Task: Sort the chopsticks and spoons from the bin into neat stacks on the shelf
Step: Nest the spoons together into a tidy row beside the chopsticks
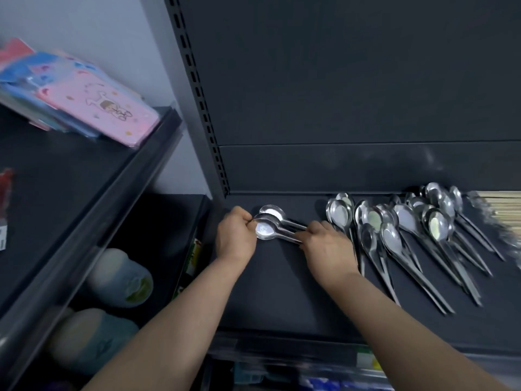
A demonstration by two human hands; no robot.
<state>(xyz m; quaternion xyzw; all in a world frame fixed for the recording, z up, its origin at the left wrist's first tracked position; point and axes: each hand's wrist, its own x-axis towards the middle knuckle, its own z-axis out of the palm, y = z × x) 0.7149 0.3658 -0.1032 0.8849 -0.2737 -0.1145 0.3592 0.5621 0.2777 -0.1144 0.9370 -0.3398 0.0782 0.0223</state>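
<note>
Fingers (247, 219) of the left hand (235, 238) pinch the bowls, the right hand (328, 249) the handles, of a spoon bundle (270, 225) on the shelf (282, 292): stiff, light, likely slippery steel, best gripped at both ends.

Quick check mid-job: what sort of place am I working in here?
Most likely a shop aisle: dark metal shelving with a slotted upright, many identical steel spoons laid out on the shelf, and pink and blue packaged goods on the neighbouring shelf.
</note>
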